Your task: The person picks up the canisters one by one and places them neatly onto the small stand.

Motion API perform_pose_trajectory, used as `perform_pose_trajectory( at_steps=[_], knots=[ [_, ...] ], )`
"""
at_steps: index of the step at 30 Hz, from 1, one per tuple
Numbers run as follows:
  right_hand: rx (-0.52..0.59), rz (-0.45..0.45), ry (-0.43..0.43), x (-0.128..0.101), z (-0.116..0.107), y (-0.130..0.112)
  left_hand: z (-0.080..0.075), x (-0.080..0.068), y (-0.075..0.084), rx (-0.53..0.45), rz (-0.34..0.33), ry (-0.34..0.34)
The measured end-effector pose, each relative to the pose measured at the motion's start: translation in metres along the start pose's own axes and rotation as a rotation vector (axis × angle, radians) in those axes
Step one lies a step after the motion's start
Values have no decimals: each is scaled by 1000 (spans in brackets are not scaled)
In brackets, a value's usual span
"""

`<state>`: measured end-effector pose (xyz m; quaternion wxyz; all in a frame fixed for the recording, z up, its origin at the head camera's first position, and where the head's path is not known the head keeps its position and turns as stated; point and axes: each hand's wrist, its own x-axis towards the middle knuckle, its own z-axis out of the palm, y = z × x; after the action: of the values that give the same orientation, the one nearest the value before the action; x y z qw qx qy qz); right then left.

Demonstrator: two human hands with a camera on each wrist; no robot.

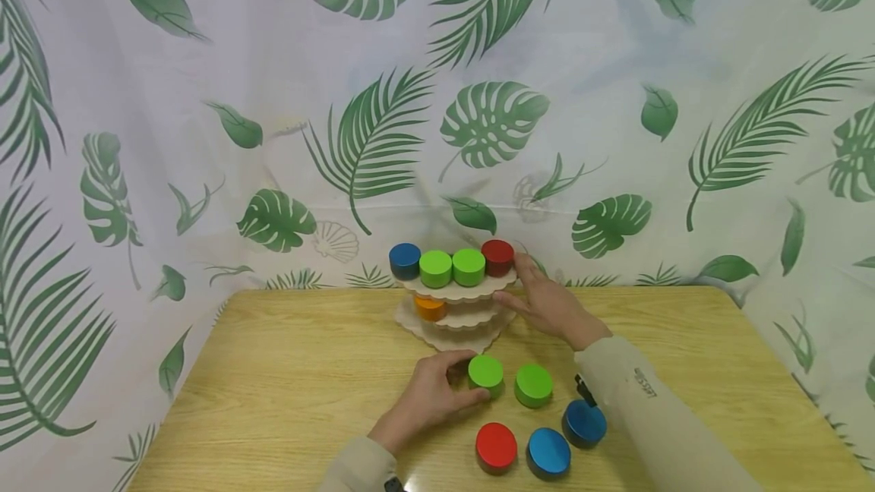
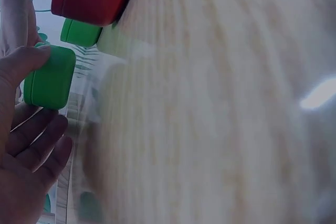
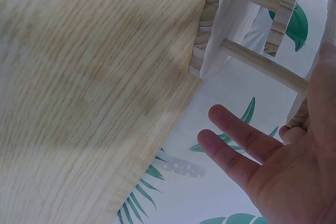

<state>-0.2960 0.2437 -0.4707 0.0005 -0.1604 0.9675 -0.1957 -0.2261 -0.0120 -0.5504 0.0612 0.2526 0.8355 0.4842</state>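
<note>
- The left hand (image 1: 427, 393) curls its fingers and thumb round a green disc (image 1: 485, 373) that sits on the table (image 1: 287, 386), near the middle of it; the left wrist view shows the thumb on the disc's (image 2: 50, 80) rim.
- The right hand (image 1: 547, 302) is spread with straight fingers (image 3: 236, 129) against the right side of a tiered wooden stand (image 1: 451, 317), gripping nothing.
- The stand is at the far middle of the table. Its top shelf carries a blue disc (image 1: 405, 258), two green discs (image 1: 451, 267) and a red disc (image 1: 497, 255) in a row; an orange disc (image 1: 431, 307) lies on the shelf below.
- Just right of the held disc lies another green disc (image 1: 533, 384). Nearer lie a red disc (image 1: 495, 446) and two blue discs (image 1: 566, 439).
- The table is light wood grain, its top bare towards the left.
- A white cloth with green leaf prints (image 1: 369, 135) hangs behind and at both sides.
</note>
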Motion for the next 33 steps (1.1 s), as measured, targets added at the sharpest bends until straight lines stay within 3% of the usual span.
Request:
perform_pose_trajectory(
  at_steps=[8,18,33],
  knots=[
    [-11,4,6,0,0,-1,-4,3,6,-9,5,33],
    [-16,20,-13,1,-2,-1,-6,10,15,-92,41,136],
    [-12,19,-9,2,0,1,-6,15,21,-44,93,308]
  ],
)
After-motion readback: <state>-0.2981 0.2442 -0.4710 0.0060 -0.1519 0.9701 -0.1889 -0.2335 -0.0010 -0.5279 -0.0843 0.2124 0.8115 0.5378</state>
